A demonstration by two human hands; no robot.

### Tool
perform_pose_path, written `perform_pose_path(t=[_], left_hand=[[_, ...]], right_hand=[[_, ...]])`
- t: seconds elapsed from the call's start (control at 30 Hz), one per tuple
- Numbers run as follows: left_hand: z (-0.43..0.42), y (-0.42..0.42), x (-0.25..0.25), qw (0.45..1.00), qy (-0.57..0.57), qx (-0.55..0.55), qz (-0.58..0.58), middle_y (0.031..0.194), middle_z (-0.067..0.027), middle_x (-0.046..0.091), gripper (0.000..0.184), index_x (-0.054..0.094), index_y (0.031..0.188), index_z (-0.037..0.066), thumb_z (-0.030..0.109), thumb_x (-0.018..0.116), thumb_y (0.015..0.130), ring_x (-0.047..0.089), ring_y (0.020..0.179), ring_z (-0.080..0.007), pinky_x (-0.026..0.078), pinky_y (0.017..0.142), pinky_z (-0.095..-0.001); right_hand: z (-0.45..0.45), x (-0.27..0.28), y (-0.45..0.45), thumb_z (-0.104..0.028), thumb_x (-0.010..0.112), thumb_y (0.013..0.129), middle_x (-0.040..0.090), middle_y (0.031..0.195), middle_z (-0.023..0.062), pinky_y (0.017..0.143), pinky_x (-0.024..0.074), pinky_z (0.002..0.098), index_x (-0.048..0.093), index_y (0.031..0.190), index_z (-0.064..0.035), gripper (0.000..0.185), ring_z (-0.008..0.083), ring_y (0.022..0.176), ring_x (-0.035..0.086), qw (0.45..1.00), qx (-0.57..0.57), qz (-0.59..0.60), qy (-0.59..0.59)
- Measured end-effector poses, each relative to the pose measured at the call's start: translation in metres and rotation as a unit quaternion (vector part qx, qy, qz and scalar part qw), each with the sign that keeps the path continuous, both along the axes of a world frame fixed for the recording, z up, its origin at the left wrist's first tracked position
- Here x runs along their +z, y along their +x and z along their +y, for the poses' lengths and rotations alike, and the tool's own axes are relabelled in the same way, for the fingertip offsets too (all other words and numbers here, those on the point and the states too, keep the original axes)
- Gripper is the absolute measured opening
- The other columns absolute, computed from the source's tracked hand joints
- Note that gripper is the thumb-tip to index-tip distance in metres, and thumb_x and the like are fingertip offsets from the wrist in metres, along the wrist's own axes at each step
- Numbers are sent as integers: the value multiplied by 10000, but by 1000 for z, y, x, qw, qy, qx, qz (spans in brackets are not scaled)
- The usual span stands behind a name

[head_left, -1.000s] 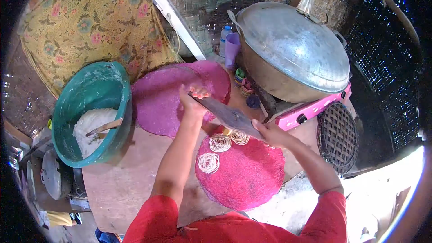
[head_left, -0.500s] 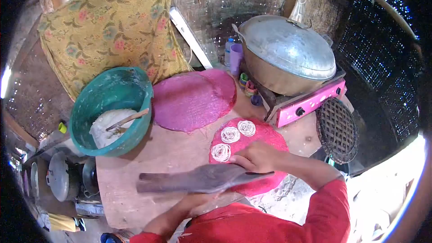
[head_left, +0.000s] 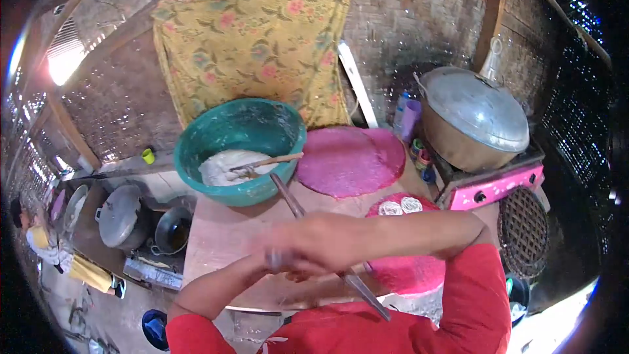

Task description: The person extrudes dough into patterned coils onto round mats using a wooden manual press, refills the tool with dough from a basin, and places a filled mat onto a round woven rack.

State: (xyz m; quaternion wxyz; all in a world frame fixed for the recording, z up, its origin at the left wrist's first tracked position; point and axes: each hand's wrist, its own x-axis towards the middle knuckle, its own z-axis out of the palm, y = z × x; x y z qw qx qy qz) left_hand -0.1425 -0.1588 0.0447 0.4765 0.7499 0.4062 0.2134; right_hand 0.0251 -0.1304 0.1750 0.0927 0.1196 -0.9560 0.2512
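My right hand (head_left: 318,242) is crossed over the left one, its fingers smeared by motion. Partly hidden beneath it, my left hand (head_left: 278,265) is closed around a long, dark, narrow tool (head_left: 370,298), slanting from the basin side down towards my body; its middle is covered by my hands. Under my right forearm lies a round red mat (head_left: 413,278). Two white coils of thin strands (head_left: 392,208) show on its far part. A green basin (head_left: 196,180) beyond my hands holds a white doughy mass (head_left: 226,165) and a wooden stick (head_left: 278,159).
Pink-purple round mats (head_left: 350,160) lie at the table's far side. A large lidded pot (head_left: 472,118) stands on a pink stove (head_left: 498,190) at right, with a dark woven round tray (head_left: 524,233) before it. Other pots (head_left: 121,216) stand at lower left.
The view has turned left. My right hand has moved from the red mat to over my left hand, and the tool has swung from lying crosswise to a steep slant.
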Motion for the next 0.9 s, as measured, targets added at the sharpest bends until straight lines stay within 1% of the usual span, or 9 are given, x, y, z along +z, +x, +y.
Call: perform_pose_path(t=[0.07,0.2,0.27,0.4,0.47,0.53,0.6,0.77,0.9], left_hand=[[2,-13,9,999,26,15,14,1048,-81,578,372,556,1126,69,155,698,792,544,912,-135,464,773,-315],[-18,-29,44,985,15,169,-12,947,-108,638,325,584,1061,11,68,632,744,605,894,-209,463,782,-357],[-33,-68,2,986,59,96,-122,1012,-121,628,390,568,1116,34,43,643,732,586,983,-189,447,870,-356],[-57,-101,2,909,-115,291,-277,1179,-141,563,455,505,1187,23,12,643,753,509,1149,-226,379,1004,-333],[-42,-128,-24,897,272,346,44,990,-104,625,423,568,1101,47,-11,665,693,619,859,-219,501,769,-332],[-38,-144,-13,864,-23,479,-155,810,-107,621,290,585,989,29,-34,621,708,592,606,-194,498,568,-314],[-26,-130,7,727,129,484,-470,626,-47,527,129,530,928,-5,6,574,807,501,478,-137,416,455,-281],[-12,-145,16,619,194,480,-591,546,5,423,59,531,914,31,63,539,866,430,444,-121,380,468,-295],[-29,-166,-15,672,211,406,-582,702,-50,551,154,555,1014,7,32,547,862,554,619,-148,493,617,-338]], right_hand=[[18,-13,-24,-31,528,784,539,962,226,692,471,448,315,1310,-99,572,390,804,579,962,-172,193,-88],[49,-4,-47,10,500,776,530,889,211,656,455,439,286,1284,-101,562,378,763,578,934,-247,245,-79],[53,-1,-48,26,497,775,498,855,207,660,443,417,290,1258,-100,541,368,754,574,911,-338,166,-165],[95,21,-37,25,467,849,480,748,64,498,422,330,322,1246,-133,452,192,546,496,839,-356,245,-329],[123,35,-38,-16,440,891,417,620,6,314,327,271,321,1237,-157,392,102,341,349,781,-370,363,-350],[149,44,-57,-63,439,905,437,647,49,326,332,279,306,1234,-163,369,128,368,370,699,-309,469,-443],[195,31,-89,-85,458,902,443,675,60,327,330,282,312,1224,-163,362,140,391,383,583,-275,522,-558],[263,-39,-183,-146,518,884,429,700,50,350,363,299,335,1153,-172,326,149,402,364,610,-467,456,-449],[269,-42,-190,-50,453,815,434,735,71,363,390,307,346,1155,-138,367,165,441,420,550,-463,394,-573]])
